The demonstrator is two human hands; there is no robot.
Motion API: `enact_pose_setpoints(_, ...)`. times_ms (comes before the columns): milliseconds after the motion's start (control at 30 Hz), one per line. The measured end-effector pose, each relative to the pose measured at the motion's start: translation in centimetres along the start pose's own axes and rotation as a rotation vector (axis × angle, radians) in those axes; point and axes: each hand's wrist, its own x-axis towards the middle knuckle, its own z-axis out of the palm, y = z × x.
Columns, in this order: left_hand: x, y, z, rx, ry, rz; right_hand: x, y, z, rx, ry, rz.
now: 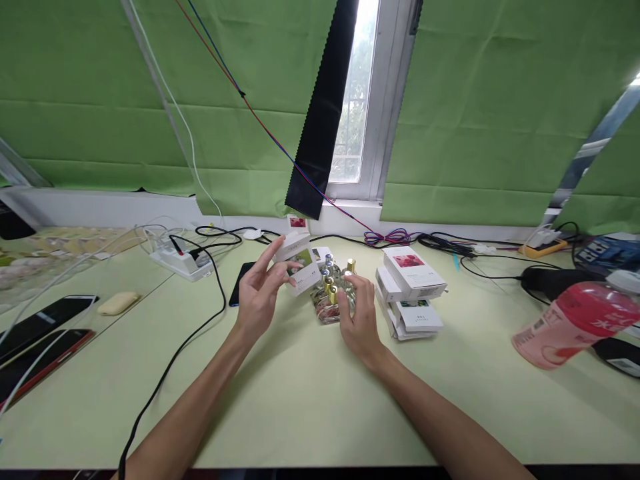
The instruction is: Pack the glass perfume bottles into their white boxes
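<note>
At the centre of the frame, the left hand (260, 293) held a small white box (300, 262) lifted off the pale green tabletop (300, 393), fingers curled round its lower left side and thumb against its face, the box tilted with its long axis running up toward the left. Just right of it and lower, the right hand (357, 313) lay on a cluster of little bottles (334, 293) with gold and silver caps, fingers spread loosely over their right side; whether it gripped one could not be told. Box and bottles sat almost touching, the box just above and left of the caps, so the left hand was the nearer to the box and the right to the bottles. A stack of boxes (410, 293) crowded the right of the bottles; a dark phone (240, 283) and a black cable (200, 327) lay to the left. Open tabletop stretched toward the lower edge of the frame, between the forearms. A pink bottle (575, 323) lay on its side well apart at the right.
</note>
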Motion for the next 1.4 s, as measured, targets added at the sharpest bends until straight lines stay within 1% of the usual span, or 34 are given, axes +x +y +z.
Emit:
enact_pose_setpoints(133, 0.1, -0.1, 0.2, -0.032, 0.05, -0.033, 0.0, 0.1, 0.0, 0.008, -0.004, -0.001)
enact_pose_setpoints(267, 0.1, -0.2, 0.2, -0.045, 0.071, -0.057, 0.0, 0.0, 0.0, 0.004, -0.003, 0.003)
enact_pose_setpoints(533, 0.5, -0.3, -0.3, 0.016, 0.153, -0.04, 0.1, -0.2, -0.1, -0.009, 0.003, 0.003)
enact_pose_setpoints(733, 0.7, -0.3, -0.8, 0.05, 0.22, -0.111, 0.1, -0.2, -0.1, -0.001, -0.017, 0.002)
enact_pose_setpoints(900, 0.8, 0.1, -1.1, 0.07, 0.209, -0.166, 0.0, -0.1, -0.1, 0.007, -0.026, -0.004)
enact_pose_setpoints(1067, 1.2, 0.3, -1.5, 0.034, 0.197, -0.253, 0.0, 0.0, 0.0, 0.0, -0.034, -0.014)
enact_pose_setpoints(1233, 1.7, 0.8, -1.5, -0.005, 0.236, -0.359, 0.0, 0.1, 0.1, -0.008, -0.049, -0.029)
enact_pose_setpoints(1400, 1.8, 1.1, -1.5, -0.041, 0.171, -0.459, 0.1, 0.0, 0.0, -0.024, -0.051, -0.04)
